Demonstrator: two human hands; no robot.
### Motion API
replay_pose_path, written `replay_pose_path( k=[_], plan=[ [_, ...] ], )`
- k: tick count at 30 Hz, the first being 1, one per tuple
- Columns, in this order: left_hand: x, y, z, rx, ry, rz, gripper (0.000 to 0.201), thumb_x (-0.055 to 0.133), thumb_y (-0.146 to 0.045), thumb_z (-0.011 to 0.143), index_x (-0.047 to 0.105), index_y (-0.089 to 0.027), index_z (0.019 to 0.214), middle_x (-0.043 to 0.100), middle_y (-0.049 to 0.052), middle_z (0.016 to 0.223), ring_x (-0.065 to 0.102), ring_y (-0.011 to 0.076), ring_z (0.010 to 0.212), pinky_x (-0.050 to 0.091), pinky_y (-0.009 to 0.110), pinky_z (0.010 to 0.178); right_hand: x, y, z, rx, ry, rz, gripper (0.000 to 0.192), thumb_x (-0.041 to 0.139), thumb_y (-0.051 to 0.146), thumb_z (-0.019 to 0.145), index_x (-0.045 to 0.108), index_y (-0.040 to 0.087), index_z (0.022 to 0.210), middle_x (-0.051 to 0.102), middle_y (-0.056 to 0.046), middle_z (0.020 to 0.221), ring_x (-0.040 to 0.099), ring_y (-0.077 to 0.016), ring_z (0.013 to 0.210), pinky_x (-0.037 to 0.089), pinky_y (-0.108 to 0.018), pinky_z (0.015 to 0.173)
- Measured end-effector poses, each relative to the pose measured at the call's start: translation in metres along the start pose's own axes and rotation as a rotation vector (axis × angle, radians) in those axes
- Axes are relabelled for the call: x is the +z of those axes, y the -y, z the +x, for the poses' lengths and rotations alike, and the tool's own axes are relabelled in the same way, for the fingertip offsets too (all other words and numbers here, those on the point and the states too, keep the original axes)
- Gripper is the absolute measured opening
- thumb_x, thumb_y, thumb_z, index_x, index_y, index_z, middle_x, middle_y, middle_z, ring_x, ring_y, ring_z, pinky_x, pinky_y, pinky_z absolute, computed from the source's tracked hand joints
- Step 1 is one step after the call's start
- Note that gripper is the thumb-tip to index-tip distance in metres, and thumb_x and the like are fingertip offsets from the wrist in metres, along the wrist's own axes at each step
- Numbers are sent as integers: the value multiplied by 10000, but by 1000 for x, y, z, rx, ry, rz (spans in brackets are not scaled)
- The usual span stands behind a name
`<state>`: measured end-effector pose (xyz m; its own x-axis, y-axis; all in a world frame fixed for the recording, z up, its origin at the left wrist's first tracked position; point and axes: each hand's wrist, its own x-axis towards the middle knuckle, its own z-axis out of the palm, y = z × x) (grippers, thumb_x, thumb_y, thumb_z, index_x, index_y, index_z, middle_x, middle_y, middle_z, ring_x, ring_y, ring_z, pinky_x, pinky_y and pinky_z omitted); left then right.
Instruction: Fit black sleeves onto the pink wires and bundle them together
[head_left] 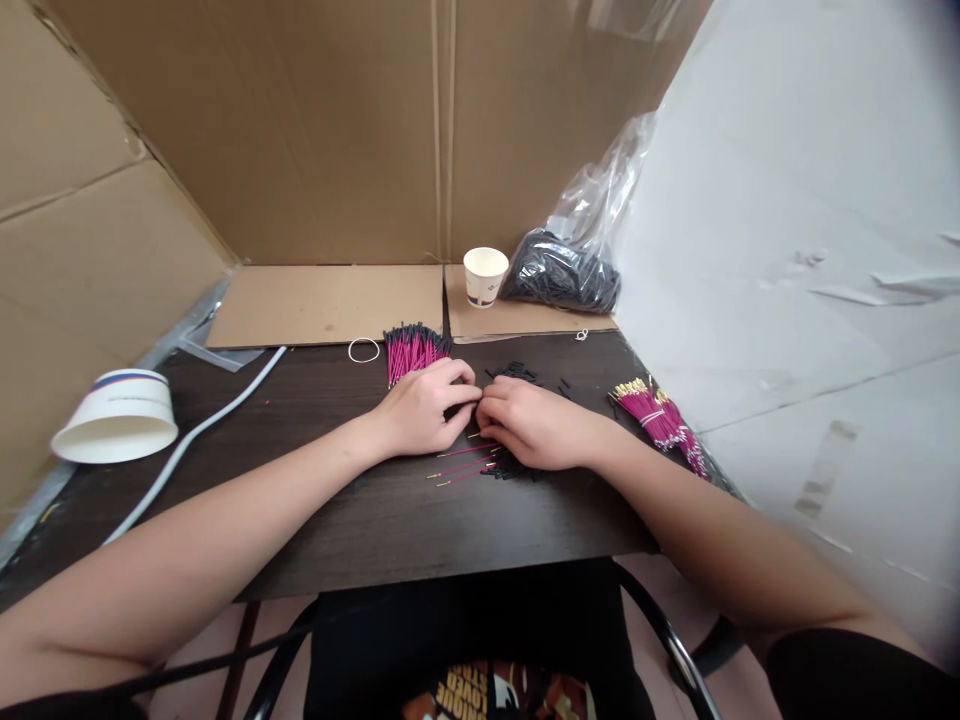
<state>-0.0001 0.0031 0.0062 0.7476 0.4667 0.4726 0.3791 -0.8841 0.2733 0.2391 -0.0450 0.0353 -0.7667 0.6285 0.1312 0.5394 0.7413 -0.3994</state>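
Pink wires [465, 465], gold-tipped, thin; left hand [424, 410], right hand [529, 425] fingertips pinched together, contents hidden.

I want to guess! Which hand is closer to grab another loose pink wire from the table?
Probably the right hand: the loose pink wires lie just beside and under it, while the left hand rests farther up, nearer the bundle.

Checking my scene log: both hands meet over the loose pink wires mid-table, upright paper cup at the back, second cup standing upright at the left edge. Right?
Not quite. In the head view the paper cup at the left edge lies tipped on its side, not upright. The rest holds: left hand and right hand meet over the loose pink wires, and the back paper cup stands upright.
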Motion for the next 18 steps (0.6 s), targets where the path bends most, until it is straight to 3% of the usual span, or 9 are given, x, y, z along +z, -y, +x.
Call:
replay_pose_path(
  k=[8, 13, 18],
  plan=[
    [1, 0, 0, 37, 58, -14, 240, 633, -238, 1026, 869, -239, 981, 760, 96, 1128, 711, 252, 986, 624, 384, 808, -13, -5, -5, 20, 30, 48, 74, 738, 99, 962, 716, 169, 964, 696, -88, 987, 630, -241, 915, 494, -375, 856],
    [1, -2, -1, 11, 51, -16, 208, 660, -261, 1019, 862, -244, 970, 765, 81, 1092, 707, 245, 970, 610, 370, 795, -12, -5, -5, 36, 37, 40, 133, 695, 43, 951, 721, 173, 947, 696, -82, 978, 631, -233, 907, 486, -361, 850],
    [1, -2, -1, 11, 24, -23, 181, 664, -253, 1007, 838, -211, 978, 773, 90, 1077, 716, 254, 974, 624, 392, 824, -9, -2, -4, 8, 18, -32, 84, 672, 107, 984, 733, 159, 958, 694, -96, 942, 601, -238, 858, 470, -374, 822]
  ],
)
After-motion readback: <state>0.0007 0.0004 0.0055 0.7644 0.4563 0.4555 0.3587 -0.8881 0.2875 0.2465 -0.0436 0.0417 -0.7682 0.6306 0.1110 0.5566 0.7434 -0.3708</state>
